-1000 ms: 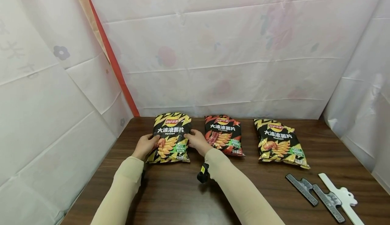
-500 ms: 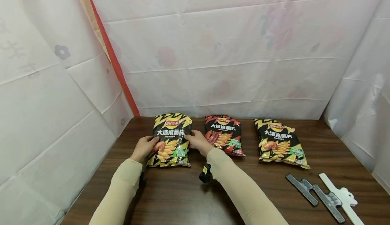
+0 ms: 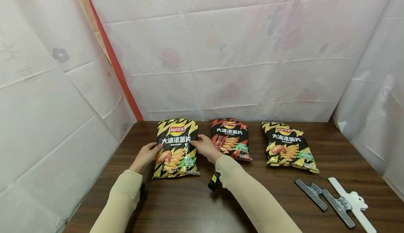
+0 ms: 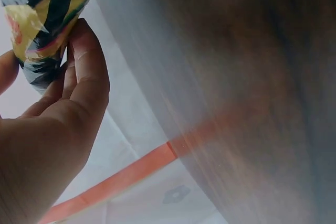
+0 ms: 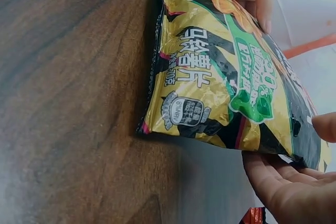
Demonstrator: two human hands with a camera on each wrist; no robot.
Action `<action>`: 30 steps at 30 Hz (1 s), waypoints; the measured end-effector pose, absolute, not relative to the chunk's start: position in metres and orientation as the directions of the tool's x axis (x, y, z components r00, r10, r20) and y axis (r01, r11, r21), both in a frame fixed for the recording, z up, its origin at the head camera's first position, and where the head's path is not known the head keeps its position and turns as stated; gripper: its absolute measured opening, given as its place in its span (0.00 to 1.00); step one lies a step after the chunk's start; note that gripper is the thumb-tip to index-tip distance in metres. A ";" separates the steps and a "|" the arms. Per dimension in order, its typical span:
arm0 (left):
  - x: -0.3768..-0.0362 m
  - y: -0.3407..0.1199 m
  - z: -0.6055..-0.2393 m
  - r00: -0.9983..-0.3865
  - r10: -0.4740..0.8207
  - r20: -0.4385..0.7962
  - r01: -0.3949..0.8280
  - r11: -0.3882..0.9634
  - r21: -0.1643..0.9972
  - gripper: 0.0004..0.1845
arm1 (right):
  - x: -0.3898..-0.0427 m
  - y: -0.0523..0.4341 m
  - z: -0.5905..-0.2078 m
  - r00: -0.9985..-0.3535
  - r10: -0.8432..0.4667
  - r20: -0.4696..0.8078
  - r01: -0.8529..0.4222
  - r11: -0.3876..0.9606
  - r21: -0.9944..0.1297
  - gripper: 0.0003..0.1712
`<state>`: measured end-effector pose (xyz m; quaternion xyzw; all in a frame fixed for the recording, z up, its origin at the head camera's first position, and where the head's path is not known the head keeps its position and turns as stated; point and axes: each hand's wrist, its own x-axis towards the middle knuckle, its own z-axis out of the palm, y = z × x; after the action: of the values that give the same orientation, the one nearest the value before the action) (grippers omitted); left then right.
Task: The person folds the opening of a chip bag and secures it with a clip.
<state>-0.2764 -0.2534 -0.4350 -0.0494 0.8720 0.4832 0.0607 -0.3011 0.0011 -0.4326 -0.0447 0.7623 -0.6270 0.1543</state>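
Both hands hold a black-and-yellow bag of potato chips (image 3: 176, 148) at the table's back left, its printed front facing me. Its left side is gripped by my left hand (image 3: 147, 155), thumb on the front. On the opposite side my right hand (image 3: 206, 148) pinches the edge, thumb in front. In the left wrist view, the fingers of the left hand (image 4: 79, 98) curl behind the bag's striped side (image 4: 50, 19). The right wrist view has the bag (image 5: 205, 77) tilted, its bottom seam close over the wood, with the right hand's fingers (image 5: 273, 179) underneath.
A red-and-black chip bag (image 3: 230, 140) lies just right of the right hand. Farther right is another yellow-and-black bag (image 3: 288, 147). Two grey clips (image 3: 311, 194) and a white clip (image 3: 353, 201) lie at the front right of the brown table (image 3: 189, 205). White sheeting (image 3: 240, 50) walls the back.
The held bag has come slightly toward me, its lower edge now nearer and its front looking larger. Both hands keep their hold. The other bags and the clips stay put.
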 end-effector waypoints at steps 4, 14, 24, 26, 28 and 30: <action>-0.273 -0.253 -0.434 -0.988 -0.022 -0.151 -0.141 0.524 0.840 0.34 | -0.297 0.002 -0.432 -0.953 -0.256 -0.162 0.109 0.209 -0.972 0.35; -0.262 -0.249 -0.429 -0.988 -0.011 -0.154 -0.135 0.547 0.826 0.38 | -0.288 0.009 -0.427 -0.956 -0.262 -0.132 0.076 0.214 -0.974 0.35; -0.246 -0.245 -0.432 -0.992 0.021 -0.121 -0.095 0.499 0.861 0.34 | -0.282 0.019 -0.429 -0.949 -0.295 -0.108 0.042 0.224 -0.974 0.32; -0.244 -0.244 -0.433 -0.992 0.019 -0.121 -0.096 0.497 0.862 0.34 | -0.281 0.021 -0.430 -0.947 -0.305 -0.103 0.034 0.223 -0.974 0.31; -0.242 -0.243 -0.433 -0.992 0.021 -0.121 -0.096 0.484 0.870 0.34 | -0.280 0.023 -0.431 -0.944 -0.313 -0.101 0.032 0.216 -0.976 0.30; -0.240 -0.242 -0.433 -0.993 0.022 -0.118 -0.094 0.473 0.876 0.34 | -0.278 0.025 -0.430 -0.944 -0.316 -0.099 0.034 0.207 -0.978 0.29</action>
<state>-0.2399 -0.2415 -0.4334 -0.0210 0.8564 0.5129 0.0562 -0.2780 0.0248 -0.4305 -0.0923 0.7642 -0.6227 0.1403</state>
